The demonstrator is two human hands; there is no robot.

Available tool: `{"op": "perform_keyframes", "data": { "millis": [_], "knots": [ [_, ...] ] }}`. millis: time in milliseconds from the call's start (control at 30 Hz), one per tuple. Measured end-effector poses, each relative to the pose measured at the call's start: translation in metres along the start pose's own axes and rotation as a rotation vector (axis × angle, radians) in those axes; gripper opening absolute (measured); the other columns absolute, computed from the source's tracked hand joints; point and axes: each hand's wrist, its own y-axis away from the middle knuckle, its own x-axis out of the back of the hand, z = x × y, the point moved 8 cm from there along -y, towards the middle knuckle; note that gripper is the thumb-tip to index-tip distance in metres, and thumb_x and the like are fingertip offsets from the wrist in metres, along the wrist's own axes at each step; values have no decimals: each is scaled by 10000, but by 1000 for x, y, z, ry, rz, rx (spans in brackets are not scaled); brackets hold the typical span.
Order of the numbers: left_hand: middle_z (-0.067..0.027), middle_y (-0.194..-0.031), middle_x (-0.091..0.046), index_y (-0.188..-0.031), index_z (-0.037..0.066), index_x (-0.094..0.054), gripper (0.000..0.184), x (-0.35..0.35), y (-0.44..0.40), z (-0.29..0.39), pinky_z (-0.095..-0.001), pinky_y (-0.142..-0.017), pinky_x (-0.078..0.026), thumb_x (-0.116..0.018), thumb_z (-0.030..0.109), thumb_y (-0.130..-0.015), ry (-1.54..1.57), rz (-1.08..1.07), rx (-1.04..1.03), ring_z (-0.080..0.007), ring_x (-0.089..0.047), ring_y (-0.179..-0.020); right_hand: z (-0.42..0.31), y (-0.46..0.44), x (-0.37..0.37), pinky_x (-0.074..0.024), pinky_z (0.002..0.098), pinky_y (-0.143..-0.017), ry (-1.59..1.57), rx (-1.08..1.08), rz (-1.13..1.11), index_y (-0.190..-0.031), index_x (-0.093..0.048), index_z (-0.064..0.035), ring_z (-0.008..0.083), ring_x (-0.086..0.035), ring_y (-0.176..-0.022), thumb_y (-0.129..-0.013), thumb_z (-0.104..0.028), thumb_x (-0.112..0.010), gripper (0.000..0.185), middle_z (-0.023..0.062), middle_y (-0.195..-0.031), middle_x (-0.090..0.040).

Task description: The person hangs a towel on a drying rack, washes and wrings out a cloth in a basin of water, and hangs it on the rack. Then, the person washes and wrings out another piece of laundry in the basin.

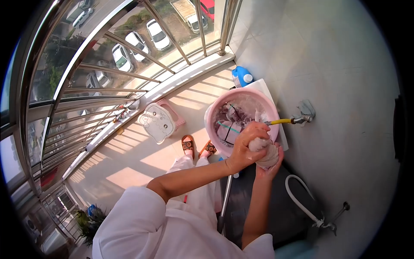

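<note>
A home balcony, upper-storey, with a wash corner. Metal bars (200,28) front the glazing, parked cars (158,35) show well below, and sunlight stripes the pale floor (133,177). A tap (307,113) with a yellow hose (280,121) juts from the wall (340,86) near a pink basin (209,127) of wet cloth. A low stool (157,123), slippers (188,146) and a potted-looking plant (89,222) look domestic.

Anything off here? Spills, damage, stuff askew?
Nothing clearly stands out. The basin sits upright, and the left hand and right hand hold a cloth. No obvious spill on the visible floor; its dark stripes look like shadows.
</note>
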Motion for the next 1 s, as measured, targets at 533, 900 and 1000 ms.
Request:
{"op": "perform_keyframes", "data": {
  "millis": [533, 900, 1000],
  "knots": [
    [-39, -758, -495, -635, 124, -544, 104, -102, 50, 66, -328, -685, -405, -583, 211, -595, -418, -827, -975, -199, -488, -748, 17, 0, -48, -458, 274, -630, 314, -817, -407, -784, -408, -138, 140, -480, -725, -885, -197, -554, 187, 20, -753, -427],
    [-16, -724, -529, -641, 141, -592, 118, -124, 97, 74, -345, -689, -398, -571, 252, -605, -587, -971, -1151, -194, -513, -747, 2, 6, -54, -502, 307, -547, 1025, -660, -523, -716, -483, -41, 146, -541, -552, -869, -90, -569, 182, 50, -639, -488],
    [-7, -718, -540, -640, 140, -604, 123, -129, 105, 75, -342, -682, -399, -570, 253, -603, -638, -1000, -1193, -192, -518, -738, -6, 6, -52, -504, 298, -521, 1141, -587, -503, -688, -502, -31, 143, -551, -525, -860, -104, -590, 207, 52, -603, -506]
  ]
}}
